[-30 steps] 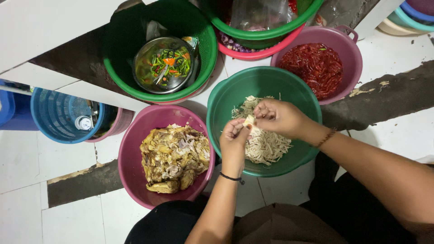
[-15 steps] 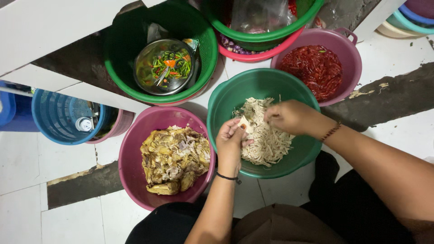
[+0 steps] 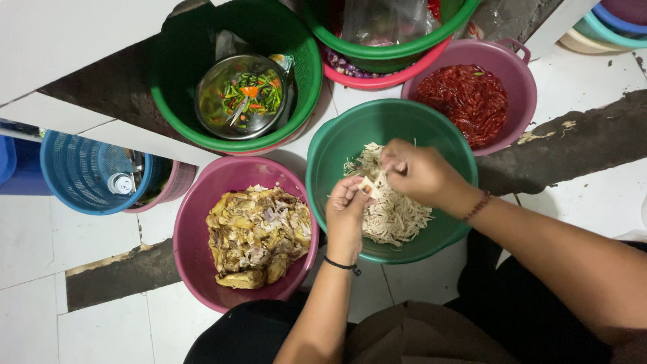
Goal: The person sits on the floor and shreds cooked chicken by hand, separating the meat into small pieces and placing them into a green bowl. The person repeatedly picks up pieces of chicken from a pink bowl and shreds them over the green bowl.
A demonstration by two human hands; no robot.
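Observation:
Both hands work over a teal green bowl [image 3: 337, 145] that holds a heap of pale shredded chicken [image 3: 391, 212]. My left hand [image 3: 347, 216] pinches a small pale piece of chicken [image 3: 368, 185] from below. My right hand [image 3: 418, 172] grips the same piece from above, fingers closed on it. A black band sits on my left wrist and a beaded bracelet on my right. To the left, a pink bowl [image 3: 195, 222] holds cooked chicken pieces [image 3: 256, 236] with browned skin.
A purple bowl of red chillies [image 3: 465, 98] stands behind the teal bowl. A green basin [image 3: 175, 74] holds a steel bowl of cut green chillies [image 3: 242, 98]. More stacked basins [image 3: 384, 57] are at the top, a blue basket [image 3: 74, 175] at the left, on a white tiled floor.
The hands shifted slightly within the teal bowl and the right hand now pulls at the piece closer to the left hand. The bowls have not moved.

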